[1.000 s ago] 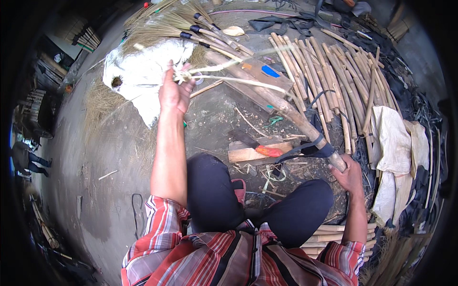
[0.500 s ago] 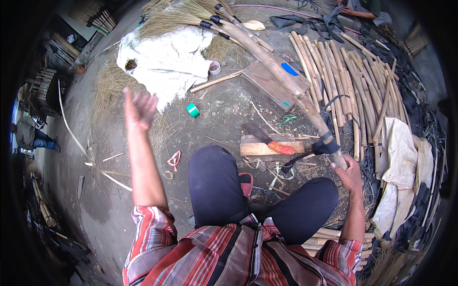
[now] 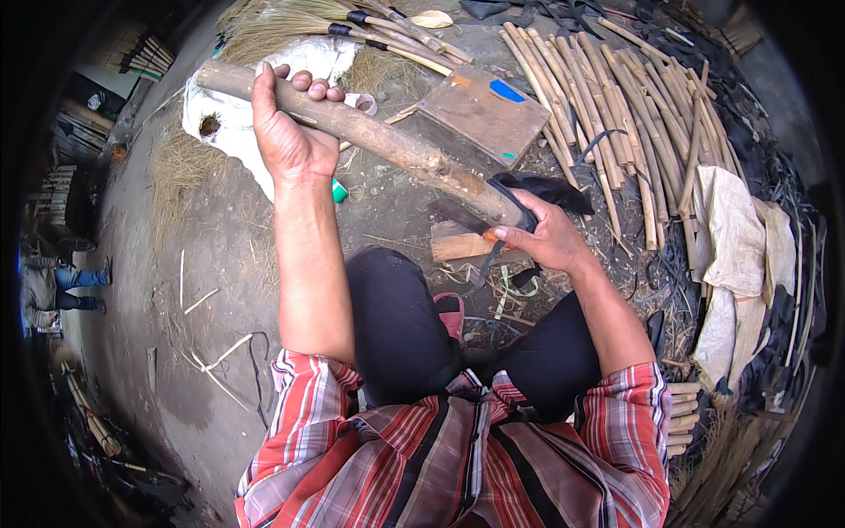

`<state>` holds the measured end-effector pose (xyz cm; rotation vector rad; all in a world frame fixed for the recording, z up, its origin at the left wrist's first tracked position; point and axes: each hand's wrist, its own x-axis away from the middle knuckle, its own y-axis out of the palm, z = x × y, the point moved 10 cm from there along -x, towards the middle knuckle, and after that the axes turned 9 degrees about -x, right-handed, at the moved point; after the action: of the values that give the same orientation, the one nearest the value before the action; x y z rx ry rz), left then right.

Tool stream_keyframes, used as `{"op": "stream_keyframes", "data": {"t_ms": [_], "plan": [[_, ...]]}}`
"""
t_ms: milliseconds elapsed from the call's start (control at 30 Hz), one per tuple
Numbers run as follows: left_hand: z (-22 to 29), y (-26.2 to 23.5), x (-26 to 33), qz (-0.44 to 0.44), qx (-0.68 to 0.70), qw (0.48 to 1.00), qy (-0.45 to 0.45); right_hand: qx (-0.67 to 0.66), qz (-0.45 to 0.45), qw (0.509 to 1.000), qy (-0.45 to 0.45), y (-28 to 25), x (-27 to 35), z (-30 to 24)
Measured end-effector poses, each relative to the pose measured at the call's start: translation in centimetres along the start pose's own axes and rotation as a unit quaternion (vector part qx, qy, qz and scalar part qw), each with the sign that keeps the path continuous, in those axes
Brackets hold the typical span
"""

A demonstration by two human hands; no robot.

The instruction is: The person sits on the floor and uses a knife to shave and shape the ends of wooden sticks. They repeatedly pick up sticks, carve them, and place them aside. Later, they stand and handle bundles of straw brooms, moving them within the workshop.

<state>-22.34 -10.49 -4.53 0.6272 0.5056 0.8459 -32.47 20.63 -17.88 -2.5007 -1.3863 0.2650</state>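
Whereas the left grip [image 3: 297,145] was empty half a second ago, it now clasps the wooden pole [image 3: 396,145] toward its far end, right grip [image 3: 550,236] holding the near end, giving two-handed support before the knees [image 3: 389,286].

Pole [image 3: 387,145]: slanting from left hand [image 3: 299,136] to right hand [image 3: 550,233]
Sack [image 3: 242,141]: on the floor, beyond and left of the left hand
Brooms [image 3: 286,40]: farther out, past the sack
Board [image 3: 480,119]: beyond the pole, between the hands
Bamboo sticks [image 3: 616,123]: beyond and right of the right hand
Wood block [image 3: 458,246]: left of the right hand
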Motion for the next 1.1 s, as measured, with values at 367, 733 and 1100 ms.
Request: {"op": "stream_keyframes", "data": {"t_ms": [367,733,1100], "plan": [[12.2,-13.4,0.5,0.213,-0.18,0.943,0.184,0.031,0.667,0.724,0.17,-37.2,17.1,12.1],[9.6,-11.6,2.8,0.121,-0.289,0.916,0.251,0.479,-0.182,0.82,0.255,3.7,-1.4,17.7],[11.6,-11.6,5.4,0.118,-0.15,0.959,0.21,0.193,0.016,0.938,0.289,7.3,-2.9,15.6]]}}
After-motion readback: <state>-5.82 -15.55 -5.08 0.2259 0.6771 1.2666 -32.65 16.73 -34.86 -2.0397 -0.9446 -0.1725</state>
